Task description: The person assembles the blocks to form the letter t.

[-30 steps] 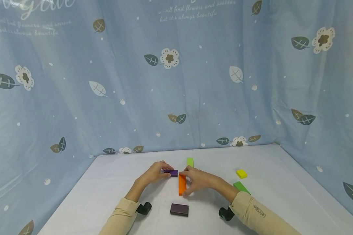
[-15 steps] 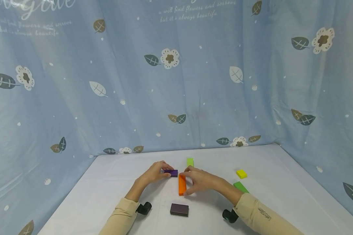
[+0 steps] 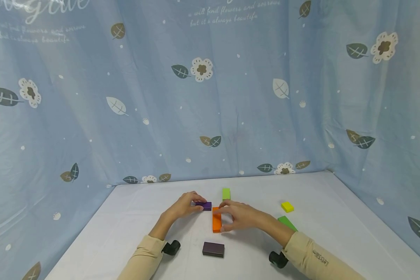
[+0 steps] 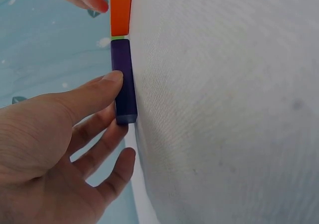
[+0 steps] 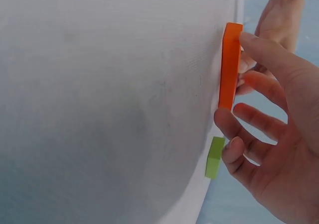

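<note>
A: Edges first?
B: Orange block (image 3: 217,222) lies lengthwise mid-table, its far end just beside the right end of the purple block (image 3: 206,206). White tabletop (image 3: 126,225) runs out leftward past the left hand (image 3: 182,206). Dark block (image 3: 213,249) nearer the body; light-green block (image 3: 226,193) just beyond the orange; yellow block (image 3: 287,207) and green block (image 3: 286,222) off to the right.
A: Hands?
B: Left pinches the purple block, thumb on one side, fingers behind. Right hand (image 3: 241,216) spread loosely along the orange block, fingers bent; contact at each tip, can't tell.
A: Against one second ago?
B: Right hand and forearm drawn slightly rightward; more light green shows. Left hand, orange and purple: same spots.
</note>
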### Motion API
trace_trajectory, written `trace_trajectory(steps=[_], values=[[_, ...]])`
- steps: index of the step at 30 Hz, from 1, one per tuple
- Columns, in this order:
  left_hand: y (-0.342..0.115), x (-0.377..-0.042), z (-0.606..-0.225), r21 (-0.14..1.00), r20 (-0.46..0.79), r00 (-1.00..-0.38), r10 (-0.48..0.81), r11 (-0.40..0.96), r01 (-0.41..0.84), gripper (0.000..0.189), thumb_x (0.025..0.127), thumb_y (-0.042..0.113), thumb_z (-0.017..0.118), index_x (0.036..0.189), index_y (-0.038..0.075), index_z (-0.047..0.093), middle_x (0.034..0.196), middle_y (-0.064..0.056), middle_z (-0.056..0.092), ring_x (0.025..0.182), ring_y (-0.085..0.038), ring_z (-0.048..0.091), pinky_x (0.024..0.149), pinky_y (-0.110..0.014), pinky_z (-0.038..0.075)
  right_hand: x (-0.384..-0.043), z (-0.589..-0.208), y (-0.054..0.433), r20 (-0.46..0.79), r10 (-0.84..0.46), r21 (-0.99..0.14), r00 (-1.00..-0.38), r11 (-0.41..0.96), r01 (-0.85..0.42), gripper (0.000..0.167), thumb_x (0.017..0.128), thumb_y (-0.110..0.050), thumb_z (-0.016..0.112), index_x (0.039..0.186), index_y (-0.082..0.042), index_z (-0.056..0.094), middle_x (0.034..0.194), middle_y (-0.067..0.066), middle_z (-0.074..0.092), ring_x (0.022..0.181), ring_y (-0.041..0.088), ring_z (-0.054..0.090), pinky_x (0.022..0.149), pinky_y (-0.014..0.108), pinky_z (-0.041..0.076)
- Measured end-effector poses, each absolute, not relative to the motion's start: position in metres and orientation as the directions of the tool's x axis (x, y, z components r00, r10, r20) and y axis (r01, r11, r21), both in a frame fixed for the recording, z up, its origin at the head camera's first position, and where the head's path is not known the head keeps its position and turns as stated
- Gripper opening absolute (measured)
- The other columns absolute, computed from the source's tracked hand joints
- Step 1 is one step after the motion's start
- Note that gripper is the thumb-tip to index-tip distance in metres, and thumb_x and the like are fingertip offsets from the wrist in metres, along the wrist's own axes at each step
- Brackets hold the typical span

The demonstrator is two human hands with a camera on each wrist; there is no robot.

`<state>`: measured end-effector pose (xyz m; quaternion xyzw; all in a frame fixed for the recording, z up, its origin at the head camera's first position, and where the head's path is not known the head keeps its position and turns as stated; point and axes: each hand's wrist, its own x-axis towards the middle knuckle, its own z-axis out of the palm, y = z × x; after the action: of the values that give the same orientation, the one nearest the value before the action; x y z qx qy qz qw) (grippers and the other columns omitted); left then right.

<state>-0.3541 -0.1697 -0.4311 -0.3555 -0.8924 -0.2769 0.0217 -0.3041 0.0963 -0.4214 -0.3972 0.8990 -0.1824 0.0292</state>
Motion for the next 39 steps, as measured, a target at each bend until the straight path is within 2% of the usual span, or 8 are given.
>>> trace_trajectory(steps=[9,13,16,23,31,39], values=[[-0.1692,-0.3537,-0.4326,0.469,0.239,-0.746,0.622,0.599,0.649,0.025,0.089,0.009,0.070,0.113,0.001,0.072,0.101,-0.015,0.069,0.094,-0.031,0.063,0.084,-0.045,0.049,-0.3028,-0.4234,0.0954,0.082,-0.736,-0.341,-0.672,0.613,-0.713,0.049,0.087,-0.043,0.072,0.132,-0.024,0.064,0.137,0.004,0.054,0.064,0.000,0.049,0.070,0.019,0.046],[-0.1678,-0.3553,-0.4305,0.464,0.237,-0.749,0.619,0.605,0.647,0.024,0.089,0.008,0.070,0.112,0.001,0.072,0.099,-0.014,0.069,0.093,-0.030,0.063,0.084,-0.047,0.049,-0.3038,-0.4215,0.0952,0.078,-0.729,-0.320,-0.680,0.628,-0.710,0.049,0.087,-0.044,0.072,0.132,-0.025,0.064,0.137,0.005,0.055,0.092,0.012,0.063,0.090,0.035,0.053],[-0.1672,-0.3571,-0.4290,0.461,0.225,-0.759,0.611,0.619,0.635,0.024,0.089,0.010,0.071,0.112,0.003,0.073,0.100,-0.012,0.069,0.093,-0.028,0.062,0.085,-0.048,0.049,-0.3043,-0.4202,0.0946,0.072,-0.725,-0.300,-0.685,0.640,-0.708,0.049,0.087,-0.045,0.071,0.132,-0.027,0.063,0.137,0.004,0.055,0.115,0.025,0.060,0.099,0.050,0.049],[-0.1680,-0.3568,-0.4286,0.442,0.203,-0.763,0.614,0.638,0.631,0.026,0.089,0.007,0.070,0.114,0.004,0.073,0.102,-0.012,0.069,0.095,-0.029,0.063,0.087,-0.049,0.049,-0.3038,-0.4190,0.0931,0.073,-0.731,-0.326,-0.678,0.625,-0.709,0.049,0.087,-0.043,0.072,0.132,-0.025,0.063,0.135,0.005,0.054,0.115,0.028,0.059,0.098,0.052,0.049],[-0.1696,-0.3546,-0.4253,0.422,0.196,-0.739,0.644,0.625,0.657,0.029,0.088,0.002,0.069,0.117,0.002,0.071,0.105,-0.015,0.069,0.097,-0.033,0.061,0.088,-0.049,0.048,-0.3047,-0.4210,0.0921,0.070,-0.734,-0.330,-0.675,0.622,-0.710,0.046,0.088,-0.043,0.071,0.130,-0.026,0.065,0.132,0.002,0.055,0.114,0.024,0.058,0.100,0.048,0.049],[-0.1710,-0.3555,-0.4242,0.380,0.160,-0.729,0.665,0.640,0.668,0.034,0.086,0.000,0.071,0.119,0.004,0.070,0.107,-0.012,0.070,0.098,-0.028,0.061,0.090,-0.045,0.050,-0.3066,-0.4209,0.0923,0.065,-0.743,-0.320,-0.666,0.617,-0.719,0.046,0.087,-0.043,0.072,0.129,-0.026,0.065,0.131,0.002,0.055,0.114,0.024,0.058,0.099,0.047,0.049]])
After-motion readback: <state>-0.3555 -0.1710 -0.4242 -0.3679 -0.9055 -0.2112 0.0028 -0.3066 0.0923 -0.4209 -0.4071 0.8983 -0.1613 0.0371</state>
